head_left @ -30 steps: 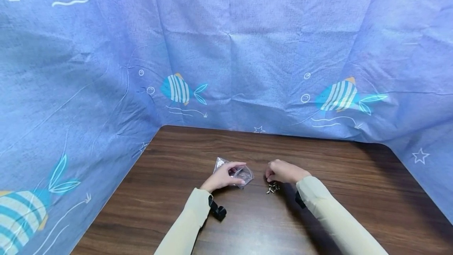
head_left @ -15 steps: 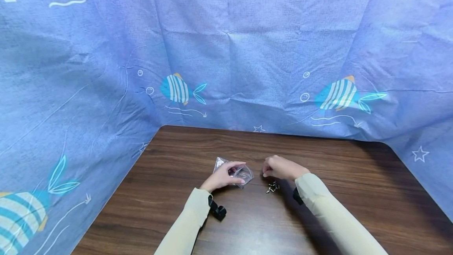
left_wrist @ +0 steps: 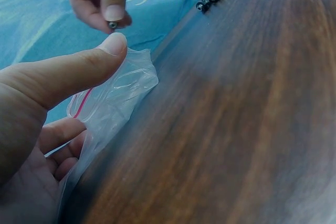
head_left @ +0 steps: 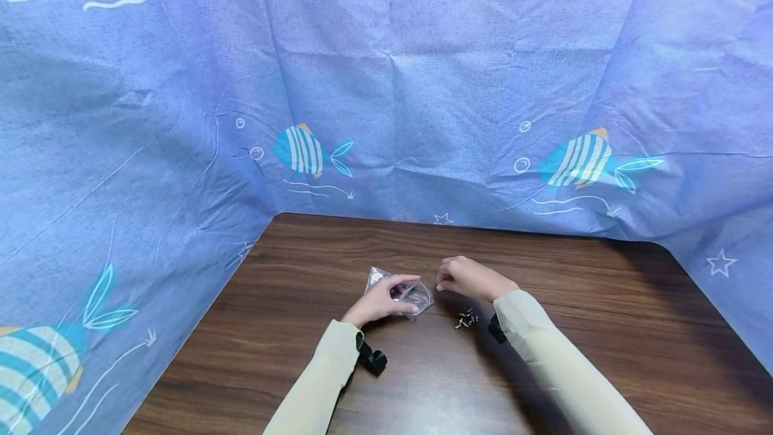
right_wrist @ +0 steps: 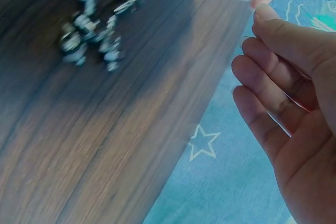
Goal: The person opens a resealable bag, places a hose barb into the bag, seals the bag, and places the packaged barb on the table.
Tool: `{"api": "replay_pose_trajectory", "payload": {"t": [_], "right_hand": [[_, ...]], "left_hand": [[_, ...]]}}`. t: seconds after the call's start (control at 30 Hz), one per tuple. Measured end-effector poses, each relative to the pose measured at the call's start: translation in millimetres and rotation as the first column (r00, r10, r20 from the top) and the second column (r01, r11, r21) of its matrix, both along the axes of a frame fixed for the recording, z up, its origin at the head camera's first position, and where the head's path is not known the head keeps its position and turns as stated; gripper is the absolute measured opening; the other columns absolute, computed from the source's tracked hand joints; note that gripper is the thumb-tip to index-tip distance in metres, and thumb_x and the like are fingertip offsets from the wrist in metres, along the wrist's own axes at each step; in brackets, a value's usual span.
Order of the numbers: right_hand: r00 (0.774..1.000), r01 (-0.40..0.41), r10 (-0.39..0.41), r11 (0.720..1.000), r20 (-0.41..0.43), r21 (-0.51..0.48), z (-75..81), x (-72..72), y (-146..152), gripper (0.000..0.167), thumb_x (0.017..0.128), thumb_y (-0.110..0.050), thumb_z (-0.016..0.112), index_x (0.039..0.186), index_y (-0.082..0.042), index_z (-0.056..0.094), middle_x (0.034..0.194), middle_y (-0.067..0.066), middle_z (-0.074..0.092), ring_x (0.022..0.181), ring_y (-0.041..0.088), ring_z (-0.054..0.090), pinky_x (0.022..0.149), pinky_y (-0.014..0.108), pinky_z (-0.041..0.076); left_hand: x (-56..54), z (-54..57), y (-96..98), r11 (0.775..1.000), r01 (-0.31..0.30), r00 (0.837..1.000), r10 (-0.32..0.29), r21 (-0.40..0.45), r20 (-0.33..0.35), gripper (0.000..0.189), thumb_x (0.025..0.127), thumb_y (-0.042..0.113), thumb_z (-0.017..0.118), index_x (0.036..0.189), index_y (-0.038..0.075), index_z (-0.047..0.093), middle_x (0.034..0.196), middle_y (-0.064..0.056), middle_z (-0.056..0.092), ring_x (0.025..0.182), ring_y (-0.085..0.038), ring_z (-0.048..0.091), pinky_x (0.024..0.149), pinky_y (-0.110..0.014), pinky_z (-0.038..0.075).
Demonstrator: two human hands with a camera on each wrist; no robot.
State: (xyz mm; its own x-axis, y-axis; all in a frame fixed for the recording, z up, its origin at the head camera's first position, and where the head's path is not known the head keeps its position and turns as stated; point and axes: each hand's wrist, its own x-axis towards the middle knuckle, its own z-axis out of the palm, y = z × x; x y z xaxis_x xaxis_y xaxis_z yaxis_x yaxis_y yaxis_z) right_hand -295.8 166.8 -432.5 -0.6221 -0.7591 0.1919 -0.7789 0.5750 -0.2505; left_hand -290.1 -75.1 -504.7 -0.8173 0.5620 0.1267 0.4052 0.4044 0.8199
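Note:
My left hand (head_left: 382, 301) holds a clear zip bag (head_left: 417, 297) on the table, thumb and fingers spread at its mouth. In the left wrist view, a pink line runs along the opening of the bag (left_wrist: 123, 90). My right hand (head_left: 474, 278) is just right of the bag, slightly above the table. Its thumb and fingertips pinch a small screw-like metal piece (left_wrist: 112, 25), whose round end shows in the left wrist view. A small pile of similar metal pieces (head_left: 466, 319) lies on the wood nearer me, blurred in the right wrist view.
The brown wooden table (head_left: 326, 247) has its far edge against a blue fish-patterned cloth (head_left: 392, 86), which also hangs at the left and right. A black wrist device (head_left: 373, 360) is strapped beneath the left sleeve.
My right hand has lifted from the pile and moved left and away from me, toward the bag's mouth. The left hand and bag have stayed put.

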Motion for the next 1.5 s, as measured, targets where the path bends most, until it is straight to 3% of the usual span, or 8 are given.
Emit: {"api": "replay_pose_trajectory", "payload": {"t": [0.57,0.77,0.87,0.9,1.2,1.5], "right_hand": [[0.999,-0.034,0.034,0.999,0.018,-0.028,6.2,-1.6,-22,0.008,0.086,-0.013,0.07,0.085,-0.005,0.071,0.082,-0.003,0.065,0.074,0.006,0.06,0.07,0.021,0.051],[0.999,-0.037,0.038,0.999,0.031,-0.018,4.9,-2.7,-26,0.008,0.087,-0.013,0.07,0.085,-0.005,0.071,0.081,-0.003,0.064,0.073,0.005,0.059,0.069,0.021,0.051],[0.999,-0.034,0.035,0.999,0.034,-0.015,5.4,-2.8,-27,0.006,0.086,-0.011,0.07,0.086,-0.006,0.072,0.081,-0.003,0.064,0.073,0.005,0.058,0.069,0.021,0.051],[0.999,-0.035,0.035,0.999,0.035,-0.015,5.8,-2.7,-27,0.006,0.086,-0.011,0.07,0.086,-0.005,0.072,0.081,-0.003,0.064,0.073,0.005,0.059,0.07,0.021,0.051],[0.997,-0.063,0.065,0.997,0.041,-0.036,7.0,-1.8,-21,0.005,0.085,-0.007,0.071,0.088,-0.005,0.073,0.084,0.0,0.068,0.077,0.009,0.063,0.073,0.023,0.053],[0.989,0.014,-0.017,1.0,0.144,0.023,12.6,2.6,-4,0.007,0.082,-0.01,0.073,0.088,-0.005,0.072,0.082,0.0,0.069,0.074,0.009,0.062,0.071,0.024,0.052]], "left_hand": [[-0.1,-0.3,0.9,1.0,-0.022,0.999,0.023,-0.012,0.042,0.062,0.081,0.027,0.078,0.137,0.018,0.054,0.125,-0.002,0.062,0.108,-0.016,0.056,0.093,-0.032,0.045],[2.3,4.3,0.6,1.0,-0.017,0.999,0.017,-0.006,0.033,0.061,0.081,0.026,0.078,0.136,0.017,0.055,0.124,-0.003,0.062,0.107,-0.016,0.056,0.092,-0.032,0.045],[1.4,3.8,1.1,1.0,-0.019,0.999,0.019,-0.009,0.033,0.061,0.081,0.026,0.078,0.137,0.017,0.055,0.124,-0.004,0.062,0.106,-0.017,0.056,0.091,-0.033,0.045],[-1.7,-1.6,0.9,1.0,-0.022,0.999,0.022,-0.013,0.025,0.062,0.081,0.028,0.078,0.137,0.018,0.054,0.123,-0.001,0.063,0.105,-0.014,0.056,0.09,-0.03,0.045],[-1.7,-1.9,0.8,1.0,-0.02,1.0,0.02,-0.013,0.008,0.062,0.08,0.027,0.079,0.136,0.018,0.055,0.121,-0.004,0.064,0.103,-0.015,0.057,0.088,-0.029,0.046],[-0.4,-2.3,1.1,1.0,-0.014,1.0,0.014,0.014,0.007,0.062,0.08,0.025,0.079,0.136,0.013,0.055,0.124,-0.006,0.062,0.105,-0.021,0.056,0.09,-0.036,0.045]]}}
